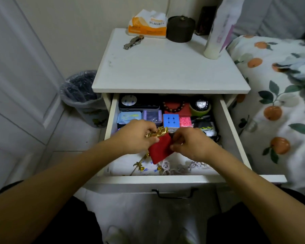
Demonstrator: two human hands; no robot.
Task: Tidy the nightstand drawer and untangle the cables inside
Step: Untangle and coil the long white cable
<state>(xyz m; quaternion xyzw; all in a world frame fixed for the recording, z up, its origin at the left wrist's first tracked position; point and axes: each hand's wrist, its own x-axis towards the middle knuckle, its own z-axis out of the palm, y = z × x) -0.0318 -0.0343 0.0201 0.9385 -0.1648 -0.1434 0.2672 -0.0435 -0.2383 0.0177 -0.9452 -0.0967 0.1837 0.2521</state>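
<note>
The white nightstand drawer (165, 179) is pulled out below me. Both hands hold a small red pouch (161, 149) with a gold top over the drawer's front half. My left hand (136, 136) grips the gold top, and my right hand (192, 147) pinches the pouch's right edge. Gold drawstrings (139, 165) hang down from the pouch. On the drawer floor under the pouch lies a coiled pale cable (176, 168). Small boxes, a puzzle cube (171, 120), a bead bracelet (174, 105) and a round clock (200, 105) fill the back half.
On the nightstand top (165, 71) stand a tissue pack (147, 23), a dark round jar (180, 29), a white bottle (217, 36) and a metal watch (133, 42). A lined waste bin (83, 95) sits left; a fruit-print bed (280, 106) borders the right.
</note>
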